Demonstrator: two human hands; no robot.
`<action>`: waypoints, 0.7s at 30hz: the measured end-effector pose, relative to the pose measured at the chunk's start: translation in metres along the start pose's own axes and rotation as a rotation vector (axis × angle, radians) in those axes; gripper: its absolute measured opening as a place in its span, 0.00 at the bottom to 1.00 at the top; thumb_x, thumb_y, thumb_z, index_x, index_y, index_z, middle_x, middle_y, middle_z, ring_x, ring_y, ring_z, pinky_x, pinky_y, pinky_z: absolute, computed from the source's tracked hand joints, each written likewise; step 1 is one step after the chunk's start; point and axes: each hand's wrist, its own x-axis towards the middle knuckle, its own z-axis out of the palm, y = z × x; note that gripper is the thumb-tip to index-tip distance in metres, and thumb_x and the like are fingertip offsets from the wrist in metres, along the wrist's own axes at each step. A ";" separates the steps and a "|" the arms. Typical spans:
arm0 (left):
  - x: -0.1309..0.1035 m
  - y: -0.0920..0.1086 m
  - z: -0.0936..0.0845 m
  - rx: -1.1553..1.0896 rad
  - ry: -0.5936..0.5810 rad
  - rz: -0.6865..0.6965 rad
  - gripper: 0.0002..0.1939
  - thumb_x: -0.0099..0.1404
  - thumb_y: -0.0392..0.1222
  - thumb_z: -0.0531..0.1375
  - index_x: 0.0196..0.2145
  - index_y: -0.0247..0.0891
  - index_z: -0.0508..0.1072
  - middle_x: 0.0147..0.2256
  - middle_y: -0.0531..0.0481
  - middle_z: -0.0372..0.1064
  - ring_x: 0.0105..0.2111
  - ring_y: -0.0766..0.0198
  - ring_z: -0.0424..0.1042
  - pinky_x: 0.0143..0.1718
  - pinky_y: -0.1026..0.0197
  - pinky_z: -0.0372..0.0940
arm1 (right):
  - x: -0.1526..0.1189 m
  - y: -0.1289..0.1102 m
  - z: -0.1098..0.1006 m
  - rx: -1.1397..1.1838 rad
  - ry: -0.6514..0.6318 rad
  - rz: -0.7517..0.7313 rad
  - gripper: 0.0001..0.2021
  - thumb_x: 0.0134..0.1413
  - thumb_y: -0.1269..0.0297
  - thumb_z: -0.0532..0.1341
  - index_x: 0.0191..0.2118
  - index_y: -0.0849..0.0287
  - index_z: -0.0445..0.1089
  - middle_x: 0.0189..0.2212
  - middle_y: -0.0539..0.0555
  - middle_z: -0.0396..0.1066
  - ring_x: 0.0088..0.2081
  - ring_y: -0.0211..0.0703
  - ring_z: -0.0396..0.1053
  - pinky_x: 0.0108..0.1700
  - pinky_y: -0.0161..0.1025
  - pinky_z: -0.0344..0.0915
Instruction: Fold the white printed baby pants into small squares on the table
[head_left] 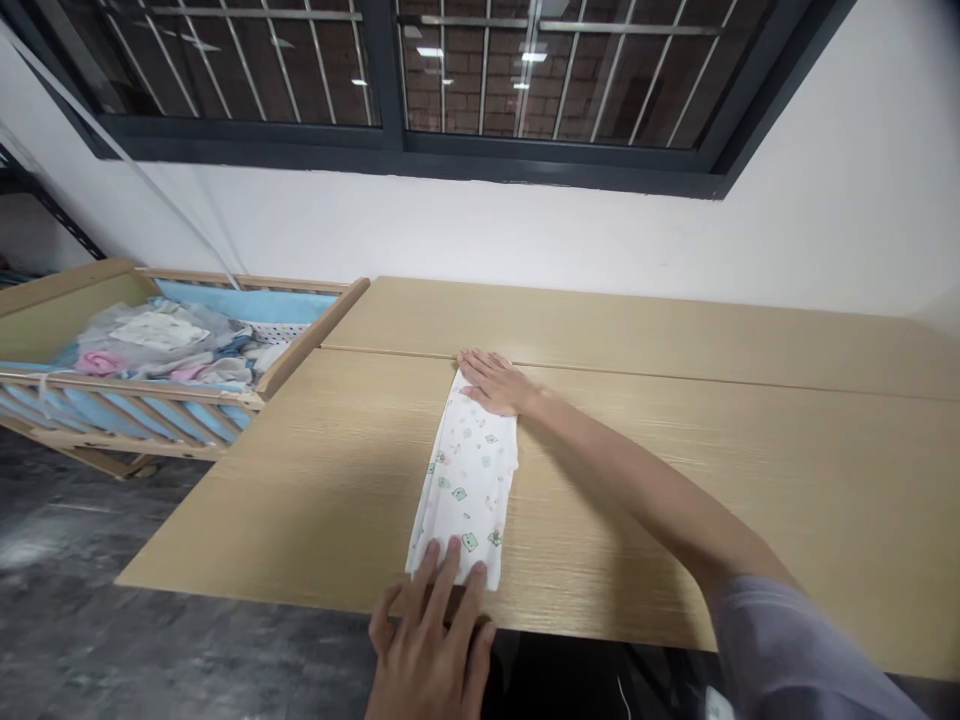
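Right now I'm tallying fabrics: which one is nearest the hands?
The white, green-printed cloth on the table, right hand on its far end, left hand at its near one; the other fabrics lie heaped in the wooden crib.

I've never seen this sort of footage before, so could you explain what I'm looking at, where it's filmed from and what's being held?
There's no machine: these are a person's bare hands, seen by a camera worn on the head, looking forward and down. On the wood-toned table lies a narrow folded white cloth with small green prints. The right hand rests flat at its far end; the left hand is at its near end. Neither appears to grip it. To the left stands a wooden crib containing piled fabrics.
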 end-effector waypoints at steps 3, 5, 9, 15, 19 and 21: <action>0.006 -0.018 -0.004 -0.113 -0.012 0.025 0.19 0.68 0.41 0.60 0.56 0.47 0.73 0.57 0.47 0.73 0.56 0.54 0.72 0.52 0.53 0.61 | -0.036 -0.040 -0.014 0.038 0.126 -0.060 0.31 0.71 0.51 0.45 0.72 0.64 0.48 0.72 0.66 0.43 0.73 0.58 0.40 0.70 0.60 0.42; 0.010 -0.033 -0.007 -0.219 -0.022 0.052 0.15 0.68 0.39 0.59 0.52 0.46 0.74 0.54 0.47 0.75 0.53 0.55 0.73 0.50 0.54 0.63 | -0.071 -0.073 -0.024 0.097 0.166 -0.128 0.27 0.72 0.53 0.47 0.67 0.63 0.58 0.68 0.67 0.56 0.68 0.57 0.55 0.66 0.60 0.53; 0.023 -0.059 -0.012 -0.373 -0.004 0.111 0.12 0.68 0.37 0.60 0.48 0.43 0.75 0.48 0.47 0.77 0.46 0.59 0.76 0.48 0.56 0.66 | -0.149 -0.135 -0.030 0.178 0.106 -0.400 0.18 0.73 0.60 0.49 0.57 0.61 0.70 0.52 0.59 0.75 0.56 0.45 0.69 0.60 0.47 0.64; 0.049 -0.062 -0.024 -0.470 -0.123 0.202 0.09 0.63 0.43 0.66 0.42 0.44 0.76 0.37 0.52 0.78 0.36 0.62 0.76 0.44 0.57 0.69 | -0.225 -0.176 0.005 -0.020 0.255 -0.285 0.25 0.69 0.54 0.55 0.61 0.67 0.66 0.58 0.62 0.71 0.59 0.53 0.67 0.65 0.48 0.60; 0.053 -0.041 -0.028 -0.525 -0.177 0.295 0.12 0.59 0.45 0.70 0.38 0.43 0.74 0.35 0.53 0.76 0.34 0.61 0.74 0.40 0.59 0.69 | -0.247 -0.180 0.028 -0.044 0.517 -0.206 0.16 0.66 0.72 0.53 0.53 0.65 0.73 0.46 0.59 0.78 0.47 0.51 0.73 0.59 0.50 0.66; 0.049 -0.031 -0.029 -0.498 -0.182 0.343 0.08 0.61 0.37 0.67 0.39 0.43 0.74 0.35 0.53 0.76 0.34 0.62 0.73 0.38 0.60 0.69 | -0.255 -0.182 0.034 -0.005 0.608 -0.182 0.16 0.64 0.76 0.52 0.49 0.63 0.74 0.41 0.58 0.79 0.42 0.49 0.74 0.55 0.49 0.69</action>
